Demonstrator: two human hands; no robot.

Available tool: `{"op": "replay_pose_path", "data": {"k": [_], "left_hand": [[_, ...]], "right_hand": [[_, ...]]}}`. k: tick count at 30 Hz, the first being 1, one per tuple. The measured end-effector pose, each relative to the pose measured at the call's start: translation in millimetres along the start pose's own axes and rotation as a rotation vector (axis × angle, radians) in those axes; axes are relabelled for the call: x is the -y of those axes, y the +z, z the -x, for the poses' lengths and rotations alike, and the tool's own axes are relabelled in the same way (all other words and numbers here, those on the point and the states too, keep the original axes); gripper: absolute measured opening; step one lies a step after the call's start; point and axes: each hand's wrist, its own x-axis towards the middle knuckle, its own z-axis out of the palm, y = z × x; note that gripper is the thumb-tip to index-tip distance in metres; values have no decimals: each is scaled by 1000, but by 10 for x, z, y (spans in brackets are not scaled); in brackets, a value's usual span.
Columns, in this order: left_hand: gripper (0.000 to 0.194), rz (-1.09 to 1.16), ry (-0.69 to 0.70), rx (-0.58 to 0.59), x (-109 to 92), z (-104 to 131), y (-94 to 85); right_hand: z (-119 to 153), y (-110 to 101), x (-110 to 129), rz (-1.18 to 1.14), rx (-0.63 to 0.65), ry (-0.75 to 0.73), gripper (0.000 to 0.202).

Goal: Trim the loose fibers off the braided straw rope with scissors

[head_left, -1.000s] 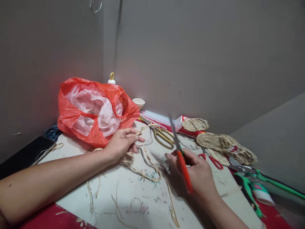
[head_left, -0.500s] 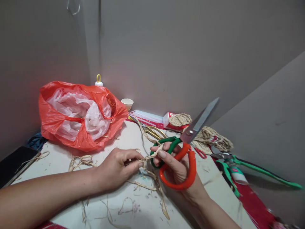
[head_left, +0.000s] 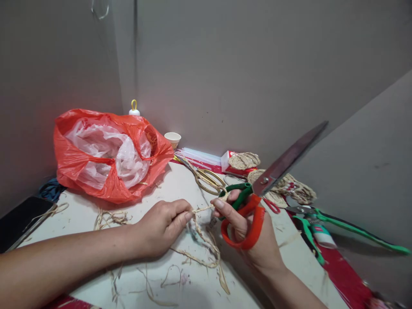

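Observation:
My left hand (head_left: 170,221) is closed, its thumb and index finger pinching a thin, twisted straw cord (head_left: 202,209). The cord stretches across to my right hand (head_left: 246,234), where thumb and fingertips grip its other part. Also carried in my right hand is a pair of scissors (head_left: 265,180) with one green and one orange handle loop, its blades pointing up and to the right. Below the hands, a longer braided length (head_left: 206,240) hangs and curves over the white board (head_left: 128,274). Some of the right fingers are hidden behind the handles.
A red plastic bag (head_left: 112,180) with white plastic inside sits at the back left. Behind lie gold-handled scissors (head_left: 209,181), a paper cup (head_left: 173,139) and woven straw pieces (head_left: 244,161). Green pruning shears (head_left: 354,229) lie right, a dark phone-like slab (head_left: 19,223) left.
My right hand has shifted slightly right, the scissors swinging farther right with their blades now nearly together. The cord between my hands is straighter. My left hand stays almost in place.

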Motion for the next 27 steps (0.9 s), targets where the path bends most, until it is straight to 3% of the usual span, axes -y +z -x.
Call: {"op": "replay_pose_path", "data": {"k": [4,9,13,18,22,27], "left_hand": [[27,286,-141,80,-38,0,46],[34,545,-326,142,-30,-20,54],[33,727,-370,198,10,-42,50],[28,871,-418,125,11,-75,36],[23,783,-372,10,-1,-71,33],[15,362,-162,-164,-6,-33,38]], "right_hand": [[0,-15,0,94,-13,8,36],[4,-5,8,30,-25,-12,35],[28,7,24,-13,17,-55,31],[43,6,24,-21,47,-63,30],[52,13,47,71,-3,6,33],[135,65,63,75,11,49,32]]}}
